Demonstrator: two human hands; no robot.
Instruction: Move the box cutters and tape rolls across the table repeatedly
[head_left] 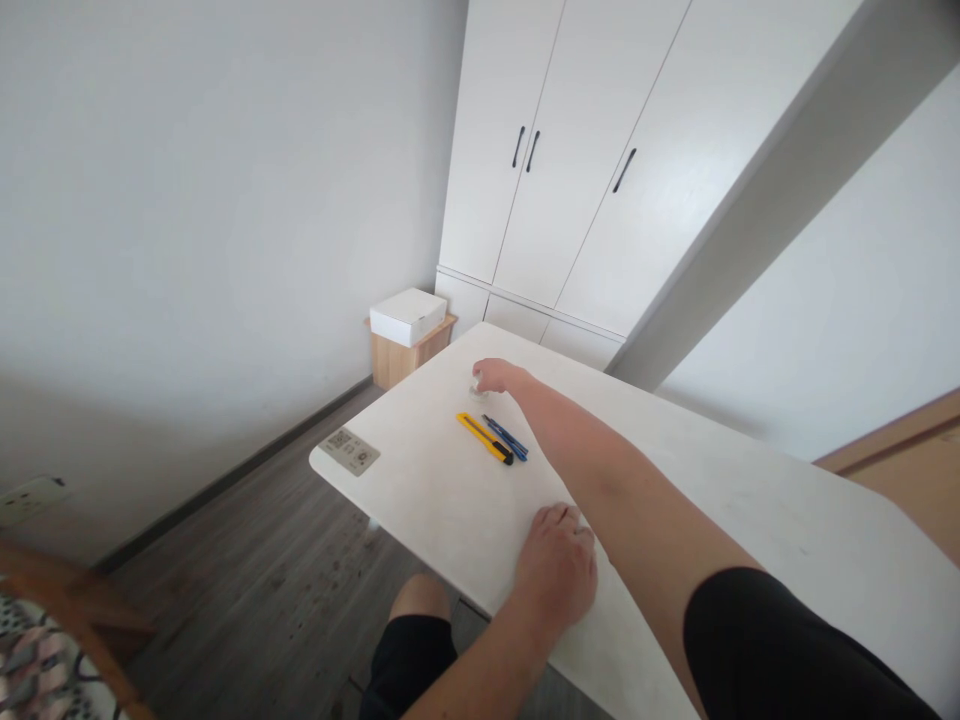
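My right hand reaches far across the white table. Its fingers are closed on a small clear, whitish object at the table top; the object is too small and partly covered to name. Closer to me, my left hand rests on the table near its front edge, back upward, with fingers curled together. Whether anything lies under those fingers is hidden. Between the two hands lie a yellow utility knife with a black end and a blue utility knife, side by side and touching neither hand.
A grey printed sticker is on the table's left corner. Beyond the table, a white box sits on a small wooden cabinet. Tall white wardrobe doors stand behind. Part of a wooden-framed seat or bed shows at lower left.
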